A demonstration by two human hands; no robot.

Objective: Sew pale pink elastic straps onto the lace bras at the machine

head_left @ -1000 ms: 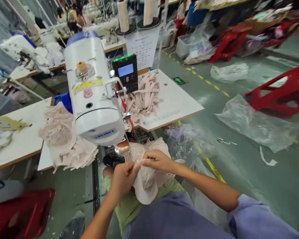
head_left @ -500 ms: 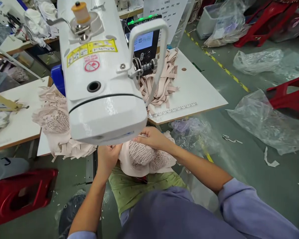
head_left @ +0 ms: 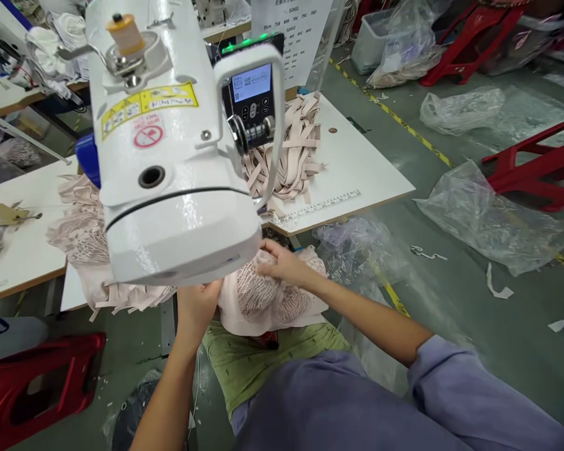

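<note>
A pale pink lace bra [head_left: 256, 294] lies over my lap, its moulded cups facing up, just in front of the white sewing machine [head_left: 183, 232]. My left hand [head_left: 198, 307] is closed on the bra's left edge, its fingertips hidden beneath the machine head. Over the top of the right-hand cup is my right hand [head_left: 284, 266], thumb and forefinger apart, with the forefinger reaching toward the machine head's lower corner. The needle area is hidden behind the head.
Pink fabric straps [head_left: 296, 150] are heaped on the white table [head_left: 366, 163] beside a printed ruler [head_left: 319, 207]. More pink lace pieces [head_left: 82, 232] hang at the left. Red stools [head_left: 42, 388] and plastic bags [head_left: 493, 213] stand or lie on the floor.
My right hand's thumb and forefinger have come apart, away from the bra's upper edge. My left hand keeps its hold. The whole view has shifted slightly.
</note>
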